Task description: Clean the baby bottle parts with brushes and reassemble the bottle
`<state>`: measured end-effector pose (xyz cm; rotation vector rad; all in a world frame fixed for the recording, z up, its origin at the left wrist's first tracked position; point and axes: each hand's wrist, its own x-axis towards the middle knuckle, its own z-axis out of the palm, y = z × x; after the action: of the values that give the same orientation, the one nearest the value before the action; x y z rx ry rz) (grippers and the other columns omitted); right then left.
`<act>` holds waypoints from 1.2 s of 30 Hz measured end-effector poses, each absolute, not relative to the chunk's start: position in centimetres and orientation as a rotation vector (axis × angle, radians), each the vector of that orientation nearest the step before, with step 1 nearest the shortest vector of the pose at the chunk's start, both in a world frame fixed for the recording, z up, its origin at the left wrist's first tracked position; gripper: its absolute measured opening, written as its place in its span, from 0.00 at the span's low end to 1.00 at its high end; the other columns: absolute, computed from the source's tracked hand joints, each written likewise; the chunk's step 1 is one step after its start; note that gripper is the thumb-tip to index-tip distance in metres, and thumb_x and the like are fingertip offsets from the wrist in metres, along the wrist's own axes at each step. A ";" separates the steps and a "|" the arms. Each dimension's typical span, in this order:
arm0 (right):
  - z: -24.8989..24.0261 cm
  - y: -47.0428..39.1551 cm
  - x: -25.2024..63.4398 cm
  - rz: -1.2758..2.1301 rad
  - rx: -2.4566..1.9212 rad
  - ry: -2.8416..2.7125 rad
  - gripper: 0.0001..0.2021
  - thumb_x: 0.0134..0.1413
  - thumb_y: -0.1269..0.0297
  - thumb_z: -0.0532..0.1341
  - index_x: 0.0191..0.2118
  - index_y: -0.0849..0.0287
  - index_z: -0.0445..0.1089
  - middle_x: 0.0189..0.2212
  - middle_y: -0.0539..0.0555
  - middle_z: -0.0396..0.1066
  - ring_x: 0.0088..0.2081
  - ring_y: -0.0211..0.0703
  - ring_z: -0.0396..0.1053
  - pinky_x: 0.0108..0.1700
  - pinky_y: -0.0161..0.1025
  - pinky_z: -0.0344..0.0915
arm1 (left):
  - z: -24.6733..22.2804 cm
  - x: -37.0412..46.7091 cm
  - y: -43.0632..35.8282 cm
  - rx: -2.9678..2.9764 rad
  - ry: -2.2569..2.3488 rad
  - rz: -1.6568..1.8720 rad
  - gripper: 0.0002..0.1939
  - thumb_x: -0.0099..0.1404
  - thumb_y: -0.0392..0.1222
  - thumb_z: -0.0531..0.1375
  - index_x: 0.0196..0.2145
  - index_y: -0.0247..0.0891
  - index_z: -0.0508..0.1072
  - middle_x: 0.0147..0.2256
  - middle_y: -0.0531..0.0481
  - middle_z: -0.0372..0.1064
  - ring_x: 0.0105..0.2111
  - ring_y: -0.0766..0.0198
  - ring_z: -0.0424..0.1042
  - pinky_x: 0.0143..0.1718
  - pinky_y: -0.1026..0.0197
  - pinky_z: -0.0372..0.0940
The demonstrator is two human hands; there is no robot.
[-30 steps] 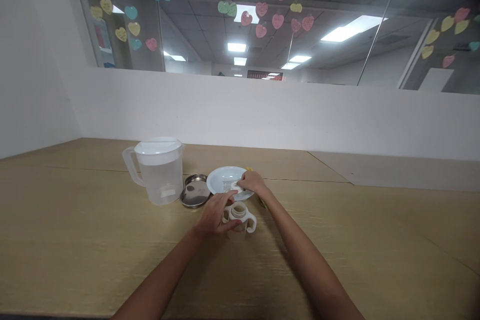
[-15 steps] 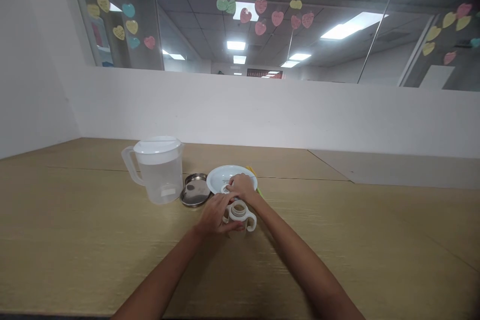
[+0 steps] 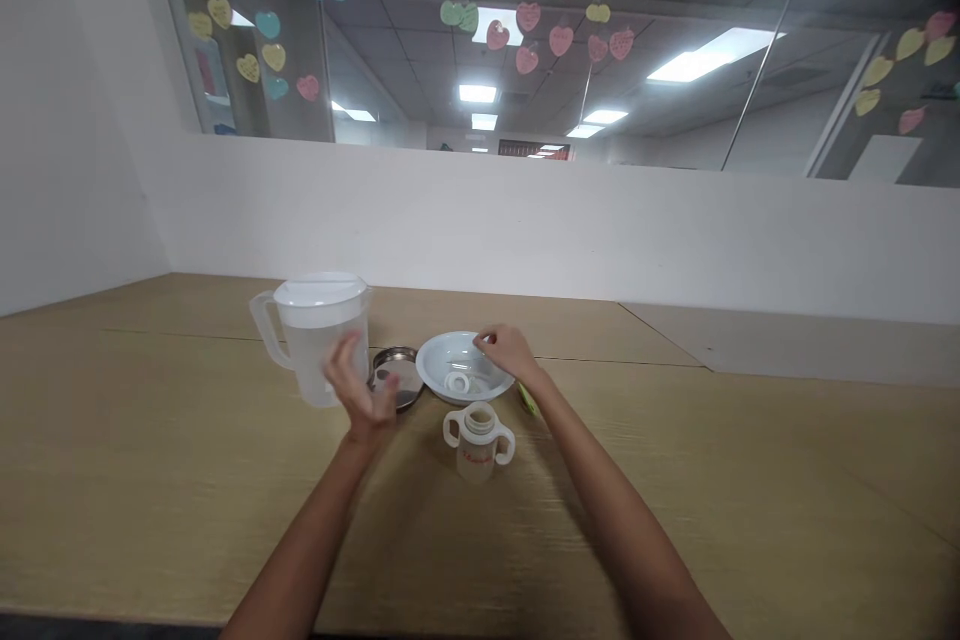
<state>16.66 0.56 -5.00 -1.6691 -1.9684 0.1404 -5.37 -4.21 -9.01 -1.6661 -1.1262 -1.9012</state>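
A small baby bottle (image 3: 475, 462) with two white handles and an uncovered mouth stands upright on the table, touched by neither hand. Behind it is a pale bowl (image 3: 426, 372) with a white ring (image 3: 457, 382) and something clear inside. My right hand (image 3: 508, 352) is over the bowl's right rim, fingers curled together; whatever they may hold or grip is hidden. My left hand (image 3: 361, 392), slightly blurred, is in the air with thumb and fingers apart and nothing in it. It is in front of the lidded clear plastic pitcher (image 3: 307, 345) and beside a round metal tray (image 3: 405, 378).
A yellow-green item (image 3: 527, 400) lies by the bowl's right side, partly covered by my right wrist. The wooden table (image 3: 712, 500) meets a white wall (image 3: 480, 230) at the back, with a window above it bearing heart-shaped notes (image 3: 561, 41).
My left hand has let go of the bottle and moved left toward the pitcher. My right hand has shifted from the white ring to the bowl's right rim; the ring now lies in the bowl.
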 end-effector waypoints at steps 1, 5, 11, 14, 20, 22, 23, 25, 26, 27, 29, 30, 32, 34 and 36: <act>-4.4 0.5 17.3 0.150 -1.644 -1.936 0.15 0.52 0.62 0.52 0.39 0.59 0.74 0.36 0.54 0.74 0.35 0.38 0.69 0.35 0.31 0.59 | -8.7 -6.0 -3.9 -1.507 -1.228 -1.927 0.33 0.60 0.59 0.47 0.56 0.32 0.53 0.52 0.34 0.51 0.54 0.47 0.53 0.52 0.46 0.54; -2.6 -0.2 19.1 0.163 -1.566 -1.828 0.15 0.52 0.62 0.52 0.36 0.61 0.74 0.32 0.53 0.74 0.33 0.38 0.68 0.33 0.31 0.58 | -8.7 -7.4 -2.3 -1.226 -1.623 -1.832 0.43 0.55 0.60 0.56 0.59 0.30 0.46 0.56 0.31 0.45 0.56 0.40 0.47 0.53 0.37 0.47; -1.4 -1.3 20.1 0.193 -1.506 -1.772 0.14 0.49 0.60 0.53 0.31 0.62 0.74 0.26 0.53 0.72 0.28 0.38 0.66 0.30 0.33 0.56 | -11.2 -8.5 -0.4 -1.244 -1.774 -1.806 0.58 0.47 0.64 0.61 0.61 0.31 0.34 0.60 0.27 0.34 0.56 0.25 0.39 0.50 0.27 0.42; -1.0 -1.6 20.3 0.213 -1.475 -1.774 0.15 0.48 0.59 0.53 0.29 0.62 0.73 0.24 0.52 0.70 0.27 0.38 0.64 0.29 0.33 0.55 | -11.9 -9.4 0.2 -1.239 -1.817 -1.843 0.59 0.45 0.65 0.62 0.61 0.33 0.34 0.60 0.26 0.33 0.56 0.23 0.38 0.48 0.24 0.42; -0.5 -2.1 21.1 0.227 -1.444 -1.752 0.15 0.47 0.58 0.53 0.28 0.62 0.73 0.22 0.52 0.69 0.25 0.38 0.63 0.28 0.33 0.55 | -12.4 -11.0 1.0 -1.321 -1.723 -1.880 0.58 0.45 0.61 0.64 0.62 0.33 0.36 0.60 0.26 0.39 0.57 0.28 0.42 0.51 0.28 0.46; -0.4 -2.2 21.4 0.225 -1.441 -1.738 0.15 0.47 0.58 0.53 0.28 0.62 0.73 0.22 0.52 0.69 0.26 0.38 0.63 0.29 0.33 0.55 | -12.5 -11.3 1.2 -1.368 -1.598 -1.966 0.55 0.47 0.57 0.65 0.62 0.34 0.38 0.60 0.28 0.43 0.57 0.32 0.46 0.51 0.29 0.49; -0.3 -2.2 21.5 0.224 -1.440 -1.732 0.15 0.46 0.58 0.53 0.28 0.62 0.73 0.23 0.52 0.69 0.26 0.38 0.63 0.29 0.34 0.55 | -12.5 -11.4 1.4 -1.416 -1.547 -2.004 0.52 0.49 0.56 0.64 0.61 0.35 0.39 0.59 0.29 0.46 0.57 0.34 0.48 0.51 0.30 0.50; -0.2 -2.3 21.6 0.222 -1.439 -1.718 0.15 0.46 0.58 0.53 0.28 0.62 0.73 0.22 0.52 0.69 0.26 0.39 0.63 0.29 0.34 0.55 | -12.6 -11.7 1.6 -1.565 -1.487 -2.041 0.46 0.54 0.54 0.61 0.61 0.34 0.41 0.56 0.31 0.53 0.55 0.37 0.54 0.50 0.31 0.55; -0.2 -2.3 21.6 0.221 -1.440 -1.712 0.15 0.46 0.58 0.53 0.28 0.62 0.73 0.22 0.52 0.69 0.26 0.39 0.63 0.29 0.34 0.55 | -12.7 -11.8 1.7 -1.635 -1.472 -2.044 0.44 0.56 0.52 0.60 0.61 0.33 0.42 0.55 0.31 0.55 0.54 0.38 0.57 0.49 0.32 0.56; -0.2 -2.4 21.7 0.219 -1.441 -1.705 0.14 0.46 0.58 0.53 0.28 0.62 0.73 0.21 0.52 0.69 0.25 0.39 0.63 0.29 0.34 0.55 | -12.8 -11.9 1.8 -1.663 -1.460 -2.046 0.43 0.57 0.52 0.59 0.61 0.33 0.42 0.55 0.32 0.56 0.54 0.39 0.58 0.49 0.32 0.57; -0.1 -2.5 21.6 0.217 -1.433 -1.697 0.14 0.46 0.59 0.53 0.27 0.61 0.72 0.21 0.52 0.68 0.25 0.38 0.63 0.28 0.34 0.54 | -12.9 -12.0 2.0 -1.564 -1.431 -2.065 0.45 0.55 0.51 0.61 0.61 0.33 0.41 0.56 0.31 0.54 0.55 0.38 0.56 0.51 0.31 0.54; -0.1 -2.5 21.6 0.219 -1.424 -1.696 0.14 0.46 0.59 0.53 0.26 0.61 0.72 0.21 0.52 0.68 0.25 0.38 0.63 0.28 0.34 0.54 | -13.0 -12.0 2.0 -1.477 -1.415 -2.078 0.48 0.53 0.52 0.63 0.61 0.34 0.41 0.57 0.31 0.52 0.56 0.37 0.53 0.52 0.30 0.51; -0.1 -2.5 21.5 0.226 -1.407 -1.701 0.14 0.46 0.59 0.53 0.26 0.61 0.72 0.21 0.52 0.68 0.25 0.38 0.62 0.28 0.34 0.54 | -13.1 -12.1 2.1 -1.343 -1.400 -2.095 0.52 0.48 0.53 0.65 0.62 0.35 0.42 0.59 0.31 0.47 0.58 0.34 0.47 0.53 0.27 0.46; -0.1 -2.5 21.4 0.233 -1.400 -1.708 0.14 0.46 0.58 0.53 0.26 0.61 0.72 0.21 0.52 0.68 0.25 0.38 0.62 0.28 0.34 0.54 | -13.2 -12.0 2.2 -1.300 -1.407 -2.096 0.54 0.45 0.53 0.67 0.62 0.36 0.43 0.60 0.31 0.45 0.58 0.32 0.45 0.53 0.26 0.45; -0.1 -2.5 21.4 0.239 -1.400 -1.712 0.14 0.46 0.58 0.53 0.26 0.61 0.72 0.21 0.52 0.68 0.25 0.38 0.62 0.28 0.34 0.54 | -13.2 -12.0 2.2 -1.292 -1.432 -2.079 0.56 0.43 0.53 0.68 0.62 0.36 0.43 0.59 0.31 0.46 0.57 0.31 0.46 0.51 0.25 0.46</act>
<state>21.37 -2.52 -0.10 -1.4003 -1.7123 0.2388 -11.99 2.25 -13.21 -1.2920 -1.4321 -2.0785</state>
